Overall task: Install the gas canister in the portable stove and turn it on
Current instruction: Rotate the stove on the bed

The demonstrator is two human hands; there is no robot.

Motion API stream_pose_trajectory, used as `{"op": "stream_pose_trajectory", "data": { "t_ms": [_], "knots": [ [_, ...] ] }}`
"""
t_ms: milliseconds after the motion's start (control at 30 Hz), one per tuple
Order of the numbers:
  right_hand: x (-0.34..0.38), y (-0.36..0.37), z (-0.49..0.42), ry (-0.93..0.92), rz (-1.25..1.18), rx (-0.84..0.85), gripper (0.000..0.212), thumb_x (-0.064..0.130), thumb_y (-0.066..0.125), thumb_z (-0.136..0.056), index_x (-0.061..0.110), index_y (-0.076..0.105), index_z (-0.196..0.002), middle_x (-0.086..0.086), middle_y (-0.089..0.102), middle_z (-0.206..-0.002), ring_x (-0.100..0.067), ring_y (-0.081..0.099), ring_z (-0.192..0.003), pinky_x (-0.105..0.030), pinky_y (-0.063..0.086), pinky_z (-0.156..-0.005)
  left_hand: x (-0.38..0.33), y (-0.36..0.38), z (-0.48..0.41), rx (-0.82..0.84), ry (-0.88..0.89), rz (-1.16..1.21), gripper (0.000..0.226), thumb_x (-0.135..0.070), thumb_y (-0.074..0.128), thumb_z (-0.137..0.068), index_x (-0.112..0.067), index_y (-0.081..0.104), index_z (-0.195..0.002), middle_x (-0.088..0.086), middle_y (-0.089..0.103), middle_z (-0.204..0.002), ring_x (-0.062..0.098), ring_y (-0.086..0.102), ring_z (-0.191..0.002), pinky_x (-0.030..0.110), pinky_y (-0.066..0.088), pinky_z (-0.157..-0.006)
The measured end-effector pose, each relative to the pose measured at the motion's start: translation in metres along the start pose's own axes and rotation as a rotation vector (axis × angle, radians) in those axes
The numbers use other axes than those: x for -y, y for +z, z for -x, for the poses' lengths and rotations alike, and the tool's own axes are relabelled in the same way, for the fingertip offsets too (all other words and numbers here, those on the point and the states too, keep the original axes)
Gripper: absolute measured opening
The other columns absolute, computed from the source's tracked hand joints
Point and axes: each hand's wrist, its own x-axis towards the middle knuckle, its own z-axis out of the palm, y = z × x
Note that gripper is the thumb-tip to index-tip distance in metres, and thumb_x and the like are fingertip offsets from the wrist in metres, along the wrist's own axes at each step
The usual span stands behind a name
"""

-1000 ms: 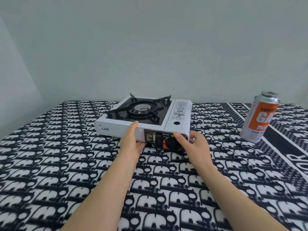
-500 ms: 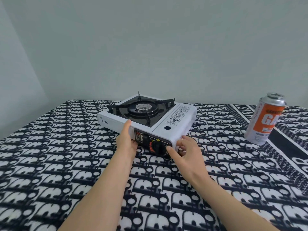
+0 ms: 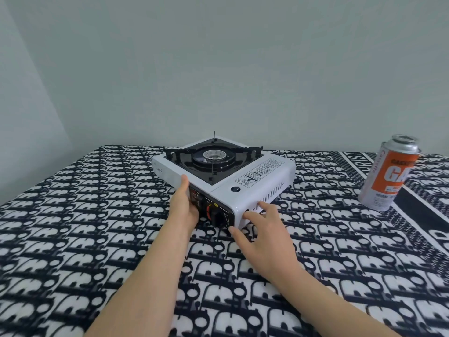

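Surface: a black-and-white patterned cloth covers the whole work area; a plain pale wall rises behind it.
Stove: a white portable stove sits on the cloth, turned at an angle so one front corner points toward the person. Lettering reading CAPA shows on its left front face.
Burner: a round burner sits in a black recessed tray, ringed by black pot supports.
Controls: a black panel on the near face carries a black knob with red marking beside it.
Lid panel: the white top panel right of the burner shows printed diagrams and a small dark round hole; it lies flat and closed.
Side vents: a row of slots runs along the stove's right side wall.
Canister: an orange and silver gas canister stands upright on the cloth, well apart from the stove, to its right.
Left hand: the left hand presses against the stove's front face just left of the control panel, thumb up along the edge, fingers curled under the body, gripping it.
Right hand: the right hand is spread loosely open at the stove's near corner, fingertips touching the right side wall below the vents, thumb near the knob; it clasps nothing.
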Motion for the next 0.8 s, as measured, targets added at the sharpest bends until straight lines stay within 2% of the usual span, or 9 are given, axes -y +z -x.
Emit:
{"op": "stream_pose_trajectory", "data": {
  "t_ms": [100, 167, 233, 300, 367, 567, 667, 800],
  "knots": [
    [-0.002, -0.005, -0.004, 0.020, -0.082, -0.060, 0.033, 0.062, 0.049, -0.084, 0.034, 0.064, -0.093, 0.006, 0.049, -0.129, -0.004, 0.057, -0.091, -0.021, 0.046, -0.069, 0.001, 0.005, 0.001, -0.088, 0.032, -0.034, 0.048, -0.042, 0.055, -0.096, -0.009, 0.058, -0.130, 0.010, 0.067, -0.124, 0.026, 0.064, -0.111, 0.044, 0.047, -0.103],
    [-0.007, -0.009, -0.011, 0.069, -0.180, -0.127, 0.026, 0.060, 0.048, -0.086, 0.037, 0.059, -0.091, 0.017, 0.056, -0.110, 0.002, 0.057, -0.092, -0.021, 0.047, -0.071, 0.003, 0.009, 0.006, -0.178, 0.035, -0.076, 0.049, -0.044, 0.056, -0.094, -0.012, 0.057, -0.132, 0.007, 0.066, -0.123, 0.025, 0.064, -0.108, 0.043, 0.048, -0.101],
    [-0.017, -0.014, -0.020, 0.165, -0.256, -0.187, 0.026, 0.058, 0.048, -0.088, 0.033, 0.054, -0.096, 0.017, 0.057, -0.100, 0.002, 0.056, -0.090, -0.025, 0.050, -0.073, 0.007, 0.015, 0.014, -0.249, 0.026, -0.139, 0.054, -0.048, 0.056, -0.091, -0.014, 0.055, -0.133, 0.006, 0.064, -0.125, 0.025, 0.061, -0.109, 0.043, 0.048, -0.098],
    [-0.029, -0.017, -0.033, 0.282, -0.353, -0.247, 0.035, 0.055, 0.050, -0.088, 0.026, 0.054, -0.107, 0.012, 0.058, -0.104, -0.001, 0.056, -0.091, -0.025, 0.048, -0.072, 0.013, 0.021, 0.026, -0.322, 0.031, -0.191, 0.060, -0.049, 0.057, -0.087, -0.014, 0.051, -0.135, 0.006, 0.061, -0.124, 0.027, 0.059, -0.108, 0.042, 0.049, -0.092],
    [-0.042, -0.021, -0.050, 0.375, -0.441, -0.303, 0.044, 0.051, 0.053, -0.089, 0.020, 0.053, -0.118, 0.006, 0.058, -0.113, -0.006, 0.057, -0.096, -0.022, 0.043, -0.070, 0.019, 0.028, 0.036, -0.378, 0.050, -0.236, 0.066, -0.046, 0.061, -0.083, -0.011, 0.047, -0.136, 0.010, 0.058, -0.126, 0.030, 0.058, -0.109, 0.045, 0.049, -0.094],
    [-0.075, -0.028, -0.104, 0.583, -0.576, -0.241, 0.069, 0.053, 0.054, -0.088, 0.013, 0.038, -0.142, -0.007, 0.042, -0.145, -0.024, 0.043, -0.128, -0.039, 0.037, -0.096, 0.036, 0.045, 0.055, -0.441, 0.060, -0.387, 0.080, -0.045, 0.068, -0.080, -0.008, 0.033, -0.142, 0.016, 0.038, -0.143, 0.035, 0.044, -0.123, 0.051, 0.042, -0.102],
    [-0.083, -0.028, -0.121, 0.688, -0.652, -0.185, 0.077, 0.057, 0.053, -0.087, 0.016, 0.028, -0.148, -0.007, 0.030, -0.153, -0.030, 0.034, -0.135, -0.049, 0.033, -0.103, 0.039, 0.044, 0.055, -0.430, 0.083, -0.392, 0.078, -0.043, 0.068, -0.078, -0.010, 0.035, -0.140, 0.016, 0.041, -0.138, 0.035, 0.047, -0.121, 0.053, 0.043, -0.101],
    [-0.091, -0.023, -0.135, 0.735, -0.725, -0.110, 0.080, 0.057, 0.050, -0.089, 0.017, 0.019, -0.151, -0.007, 0.023, -0.157, -0.032, 0.027, -0.140, -0.052, 0.027, -0.107, 0.041, 0.042, 0.055, -0.386, 0.129, -0.334, 0.065, -0.036, 0.067, -0.077, -0.010, 0.042, -0.131, 0.015, 0.053, -0.130, 0.035, 0.053, -0.117, 0.052, 0.045, -0.100]
  ]
}}
